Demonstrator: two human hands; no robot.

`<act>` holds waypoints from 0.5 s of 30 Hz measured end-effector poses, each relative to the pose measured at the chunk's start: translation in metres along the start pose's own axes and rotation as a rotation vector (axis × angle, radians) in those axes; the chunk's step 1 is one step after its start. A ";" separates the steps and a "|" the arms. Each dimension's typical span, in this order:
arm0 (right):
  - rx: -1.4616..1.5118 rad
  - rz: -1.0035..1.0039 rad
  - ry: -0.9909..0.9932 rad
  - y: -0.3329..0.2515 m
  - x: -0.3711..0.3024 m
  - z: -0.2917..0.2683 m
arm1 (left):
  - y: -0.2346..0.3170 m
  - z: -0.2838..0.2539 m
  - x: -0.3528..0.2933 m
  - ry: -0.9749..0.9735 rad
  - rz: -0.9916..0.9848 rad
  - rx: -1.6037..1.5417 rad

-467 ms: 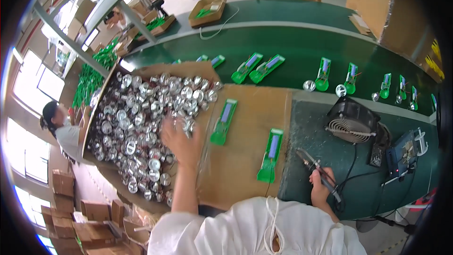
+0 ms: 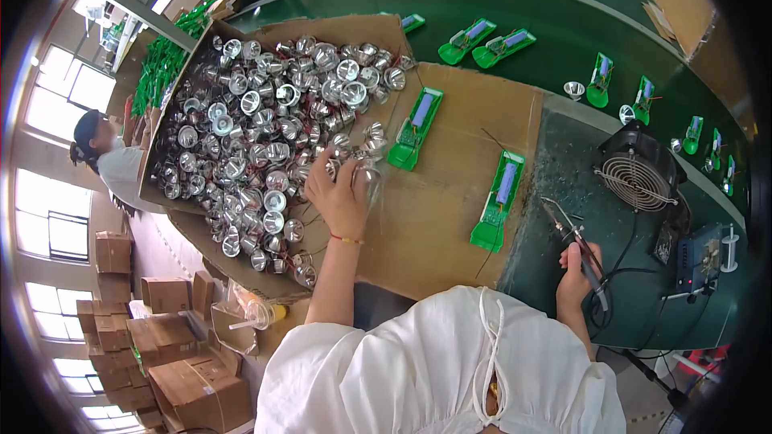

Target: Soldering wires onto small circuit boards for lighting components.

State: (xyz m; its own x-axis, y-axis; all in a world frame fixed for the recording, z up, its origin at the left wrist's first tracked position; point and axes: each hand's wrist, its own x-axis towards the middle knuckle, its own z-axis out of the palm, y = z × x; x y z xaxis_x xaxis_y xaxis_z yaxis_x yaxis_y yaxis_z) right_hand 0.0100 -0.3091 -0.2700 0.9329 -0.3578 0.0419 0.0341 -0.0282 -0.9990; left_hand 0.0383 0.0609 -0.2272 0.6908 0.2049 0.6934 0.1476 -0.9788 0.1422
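My left hand is at the right side of a cardboard box of silver reflector cups. Its fingers are bent and apart among the cups; one blurred cup lies beside them, and I see none clearly gripped. A soldering iron is in my right hand, its thin tip pointing away and left over the dark green mat. Between my hands, two green plastic housings lie on a cardboard sheet: one near the box, the other nearer me. Each holds a purple cell and a circuit board.
Along the green bench behind lie more green housings, some beside reflector cups. A black fan and a soldering station with cables stand at the right. Cardboard boxes stack at the lower left. Another person works at far left.
The view has tilted down and toward the left. My left hand has drawn back toward me along the box's right side, fingers now bent. My right hand still holds the soldering iron.
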 end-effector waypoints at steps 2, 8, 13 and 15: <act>0.009 -0.023 -0.023 0.002 0.000 -0.001 | 0.016 -0.014 -0.015 -0.110 0.067 -0.077; 0.000 -0.026 0.002 -0.001 -0.001 0.000 | 0.035 -0.013 -0.041 -0.329 0.094 -0.147; -0.011 -0.007 -0.006 -0.002 -0.003 -0.001 | 0.017 -0.013 -0.044 -0.441 0.060 -0.280; 0.003 -0.021 -0.012 -0.002 -0.003 -0.001 | 0.013 -0.020 -0.042 -0.453 0.063 -0.310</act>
State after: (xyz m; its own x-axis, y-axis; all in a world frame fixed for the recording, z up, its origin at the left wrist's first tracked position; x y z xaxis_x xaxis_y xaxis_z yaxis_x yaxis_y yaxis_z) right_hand 0.0070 -0.3087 -0.2686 0.9363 -0.3456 0.0630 0.0548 -0.0333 -0.9979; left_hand -0.0033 0.0392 -0.2406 0.9371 0.0600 0.3438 -0.0722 -0.9304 0.3592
